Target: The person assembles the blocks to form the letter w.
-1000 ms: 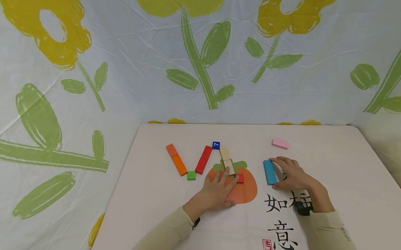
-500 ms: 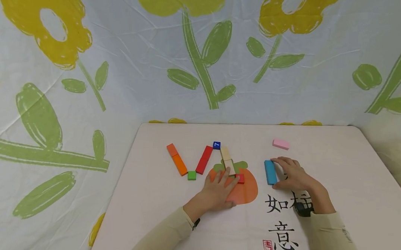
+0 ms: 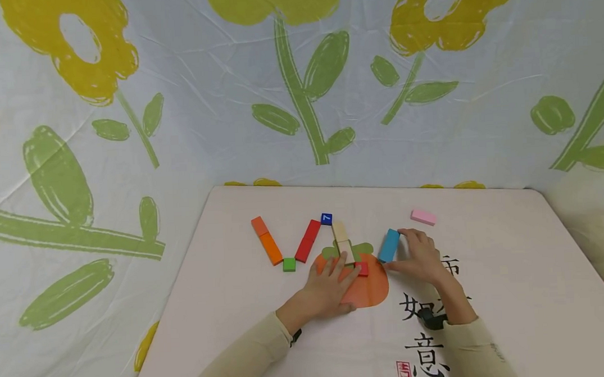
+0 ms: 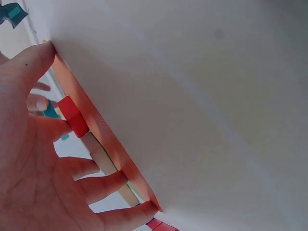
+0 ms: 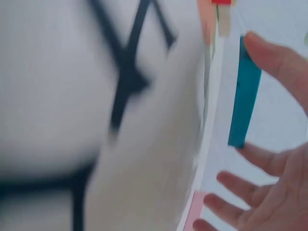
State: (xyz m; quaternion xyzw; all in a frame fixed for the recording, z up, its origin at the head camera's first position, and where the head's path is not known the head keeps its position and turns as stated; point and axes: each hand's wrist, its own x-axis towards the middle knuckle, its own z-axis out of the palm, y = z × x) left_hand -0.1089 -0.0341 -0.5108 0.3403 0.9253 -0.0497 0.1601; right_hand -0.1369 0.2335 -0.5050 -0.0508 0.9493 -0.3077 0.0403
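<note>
My right hand [image 3: 420, 257] pinches a long blue block [image 3: 389, 245] by its two ends, thumb at the near end and index finger at the far end. In the right wrist view the blue block [image 5: 245, 96] spans thumb to index while the other fingers stay loose. My left hand [image 3: 326, 288] lies with spread fingers over the orange persimmon print [image 3: 372, 286]. Its fingertips touch the small red block [image 3: 362, 268] and the near end of two cream blocks [image 3: 342, 243] set end to end. The left wrist view shows these fingertips along the red block [image 4: 73, 116].
Left of the hands, orange blocks [image 3: 266, 242], a green square block [image 3: 289, 264] and red blocks [image 3: 307, 241] form a V. A dark blue cube marked 7 [image 3: 326, 219] joins red to cream. A pink block [image 3: 423, 217] lies at the back right of the pale table mat [image 3: 227, 327].
My right hand has moved left with the blue block, which now tilts with its far end to the right. The left hand has stayed in place.
</note>
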